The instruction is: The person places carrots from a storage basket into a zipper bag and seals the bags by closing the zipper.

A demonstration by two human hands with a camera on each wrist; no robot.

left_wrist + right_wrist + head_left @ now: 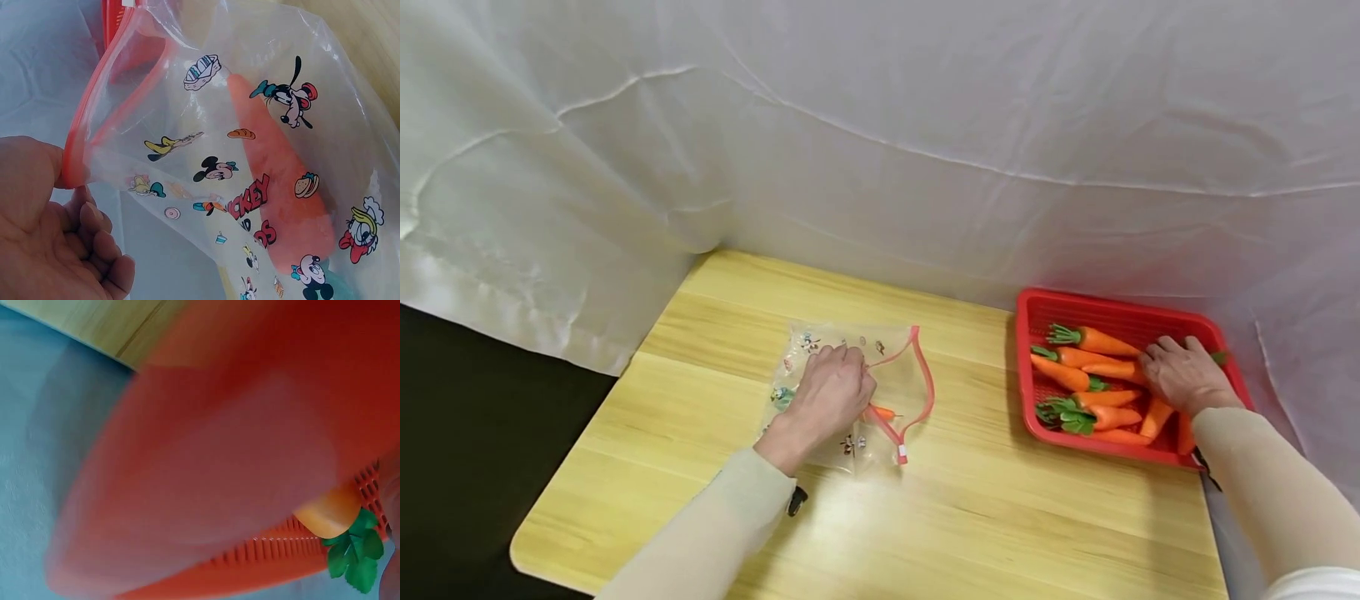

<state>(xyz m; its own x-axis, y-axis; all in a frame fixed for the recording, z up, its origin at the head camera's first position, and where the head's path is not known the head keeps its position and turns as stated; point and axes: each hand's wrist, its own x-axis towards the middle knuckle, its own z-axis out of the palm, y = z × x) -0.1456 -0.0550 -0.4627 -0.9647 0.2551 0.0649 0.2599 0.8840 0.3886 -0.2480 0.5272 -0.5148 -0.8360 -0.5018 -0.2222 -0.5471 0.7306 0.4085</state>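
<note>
My left hand (833, 390) pinches the red zip edge of a clear plastic zip bag (891, 379) printed with cartoon figures. In the left wrist view, the thumb and forefinger of that hand (56, 219) grip the red strip, and the mouth of the bag gapes. One orange carrot (284, 181) lies inside the bag. My right hand (1183, 375) reaches into a red basket (1026, 383), over several carrots (1101, 342) with green tops. Its fingertips are hidden, so any hold on a carrot cannot be made out.
A wooden table (985, 517) carries the bag at its middle and the basket at its right side. Pale cloth (925, 208) hangs behind and to the right. The table's left edge borders a dark area. A blurred red wall of the basket fills much of the right wrist view.
</note>
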